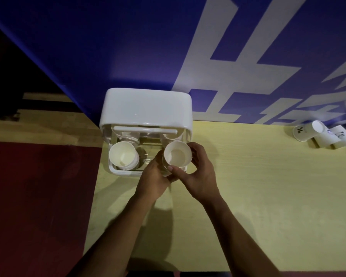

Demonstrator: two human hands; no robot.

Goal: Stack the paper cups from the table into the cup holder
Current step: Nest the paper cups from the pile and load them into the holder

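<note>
A white paper cup (177, 155) is held mouth-up between both hands over the near right corner of the cup holder (146, 106), which is stood at the far left end of the pale yellow bench (248, 196). The cup is grasped by the right grip (200, 174), with the thumb laid on the near rim and the fingers curled round the right wall. The left grip (152, 176) is closed against the cup's left wall, its fingertips hidden behind the cup. Whether the cup is already seated on anything below cannot be told.

A stack of cups (123, 154) is seen upright in the left compartment of the holder, well apart from the held cup. More cups (324, 134) are left lying on their sides at the far right of the bench, touching one another, by the blue wall (88, 47) marked with large white characters. A red floor (38, 196) is seen left of the bench.
</note>
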